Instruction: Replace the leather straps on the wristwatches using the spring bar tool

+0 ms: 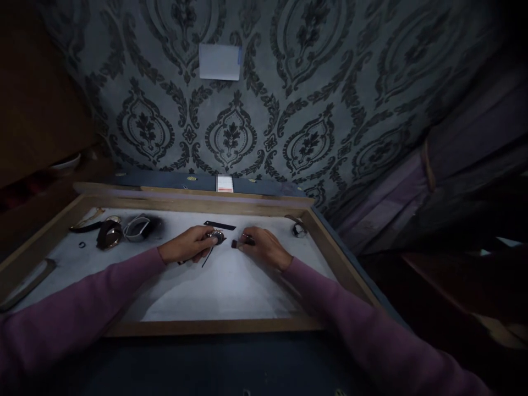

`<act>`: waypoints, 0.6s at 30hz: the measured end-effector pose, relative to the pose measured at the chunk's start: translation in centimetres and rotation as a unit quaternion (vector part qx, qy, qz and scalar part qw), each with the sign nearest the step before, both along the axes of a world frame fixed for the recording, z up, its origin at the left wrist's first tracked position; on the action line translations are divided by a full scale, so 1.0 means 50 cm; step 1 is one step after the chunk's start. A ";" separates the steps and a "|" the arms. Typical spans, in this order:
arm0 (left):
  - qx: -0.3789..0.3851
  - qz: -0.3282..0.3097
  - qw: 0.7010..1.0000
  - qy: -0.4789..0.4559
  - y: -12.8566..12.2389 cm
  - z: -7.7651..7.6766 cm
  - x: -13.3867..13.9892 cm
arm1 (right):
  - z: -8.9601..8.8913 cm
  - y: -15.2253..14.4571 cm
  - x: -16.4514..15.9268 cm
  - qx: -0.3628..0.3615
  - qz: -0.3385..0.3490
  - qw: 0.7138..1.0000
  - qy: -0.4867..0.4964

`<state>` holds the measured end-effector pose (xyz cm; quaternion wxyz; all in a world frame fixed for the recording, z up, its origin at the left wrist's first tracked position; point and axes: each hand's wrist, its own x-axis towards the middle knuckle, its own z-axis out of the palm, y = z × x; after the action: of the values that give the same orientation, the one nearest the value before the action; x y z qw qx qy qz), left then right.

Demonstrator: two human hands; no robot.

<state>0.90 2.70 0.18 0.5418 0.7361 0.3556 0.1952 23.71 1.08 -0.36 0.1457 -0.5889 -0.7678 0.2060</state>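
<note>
My left hand (pixel 190 244) is closed around a wristwatch (pixel 217 237) with a round, metallic-looking case, held a little above the white surface. Just right of it, my right hand (pixel 266 246) grips a small brush (pixel 235 244); its dark tip points toward the watch, apart from it. Fingers cover most of the handle. Behind both hands lies a flat black strip (pixel 220 225). A thin dark stick (pixel 207 257) shows below the watch; whether it is attached there I cannot tell.
A wooden-framed tray (pixel 214 328) with a white bottom surrounds the work. At its left are several watches, including a brown-strapped one (pixel 109 234) and a grey one (pixel 137 228), plus a small dark ring (pixel 81 245). Another watch (pixel 298 229) lies far right. A patterned wall (pixel 256 126) rises behind.
</note>
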 end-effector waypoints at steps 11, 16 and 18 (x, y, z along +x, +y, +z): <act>-0.007 -0.001 1.000 0.019 0.001 0.018 0.005 | -0.011 0.019 0.021 -0.052 0.058 0.987 0.141; -0.013 -0.014 1.000 0.023 -0.004 0.016 0.009 | -0.014 0.012 0.019 -0.076 0.073 0.967 0.231; -0.021 -0.019 0.999 0.021 -0.006 0.017 0.011 | -0.013 0.009 0.019 -0.091 0.082 0.959 0.257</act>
<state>1.43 2.38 1.02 0.5530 0.7352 0.3568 0.1624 24.66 1.55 -1.02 0.2668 -0.4621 -0.7277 0.4310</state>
